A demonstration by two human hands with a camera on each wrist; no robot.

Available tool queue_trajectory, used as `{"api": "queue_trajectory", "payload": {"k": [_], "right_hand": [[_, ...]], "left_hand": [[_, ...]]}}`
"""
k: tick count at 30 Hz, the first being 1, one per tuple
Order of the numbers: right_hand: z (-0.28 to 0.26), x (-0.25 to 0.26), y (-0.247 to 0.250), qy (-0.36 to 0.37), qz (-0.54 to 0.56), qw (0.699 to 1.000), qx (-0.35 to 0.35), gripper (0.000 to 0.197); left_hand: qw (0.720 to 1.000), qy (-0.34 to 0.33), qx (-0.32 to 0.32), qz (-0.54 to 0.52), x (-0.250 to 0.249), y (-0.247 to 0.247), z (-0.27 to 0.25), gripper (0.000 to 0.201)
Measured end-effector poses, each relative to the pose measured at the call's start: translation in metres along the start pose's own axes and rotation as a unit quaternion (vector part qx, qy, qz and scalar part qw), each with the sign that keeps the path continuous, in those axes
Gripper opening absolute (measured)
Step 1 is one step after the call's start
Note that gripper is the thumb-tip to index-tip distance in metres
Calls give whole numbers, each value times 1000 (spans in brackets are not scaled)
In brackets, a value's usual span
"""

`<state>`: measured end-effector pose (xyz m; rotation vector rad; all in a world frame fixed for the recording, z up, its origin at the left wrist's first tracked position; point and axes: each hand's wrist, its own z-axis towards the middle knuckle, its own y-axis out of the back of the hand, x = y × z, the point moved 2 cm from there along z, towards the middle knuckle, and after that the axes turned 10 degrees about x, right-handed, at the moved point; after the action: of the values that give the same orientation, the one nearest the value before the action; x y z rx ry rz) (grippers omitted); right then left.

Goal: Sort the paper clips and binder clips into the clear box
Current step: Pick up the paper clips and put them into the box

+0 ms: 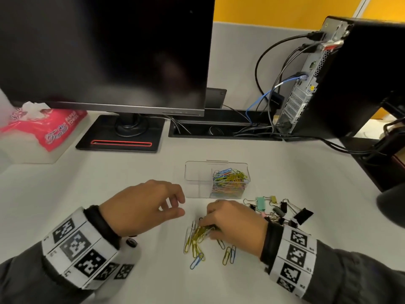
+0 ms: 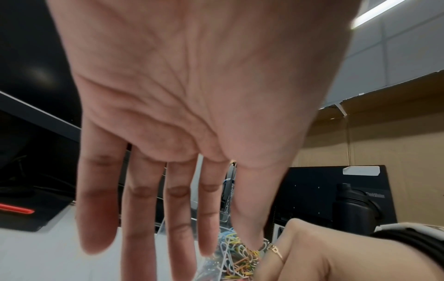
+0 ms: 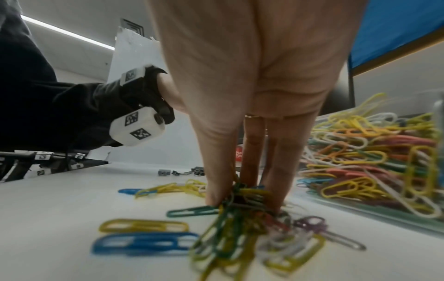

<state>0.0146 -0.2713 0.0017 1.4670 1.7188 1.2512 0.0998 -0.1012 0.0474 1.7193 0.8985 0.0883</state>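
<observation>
A clear box [image 1: 192, 172] stands mid-desk; its right compartment holds a heap of coloured paper clips [image 1: 230, 179], its left side is bare. Loose paper clips [image 1: 197, 242] lie in front of it. My right hand [image 1: 210, 224] reaches down into them, thumb and fingers [image 3: 276, 171] pinching a bunch of clips [image 3: 240, 199] against the desk. Binder clips [image 1: 280, 210] lie scattered just right of that hand. My left hand [image 1: 173, 205] hovers left of the box, fingers [image 2: 180, 218] relaxed and holding nothing.
A monitor [image 1: 105, 51] on a black base [image 1: 120, 134] fills the back left. A pink tissue pack [image 1: 43, 126] sits at far left. A PC tower [image 1: 350, 73] with cables [image 1: 263, 102] stands at back right.
</observation>
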Motion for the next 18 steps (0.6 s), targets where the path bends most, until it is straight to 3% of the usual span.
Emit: {"api": "queue_trajectory", "payload": {"k": [4,13,18], "right_hand": [[-4,-8,5,15,12,999,-31,31],[-12,-29,38,19,155,983,-100,24],[-20,-52,75,0,138,963,-230,11]], "left_hand": [[1000,-2,6,-11,5,1,-1,24],[1000,-6,2,-26,6,3,-2,23],[1000,-11,8,-28,4,2,-1,23]]}}
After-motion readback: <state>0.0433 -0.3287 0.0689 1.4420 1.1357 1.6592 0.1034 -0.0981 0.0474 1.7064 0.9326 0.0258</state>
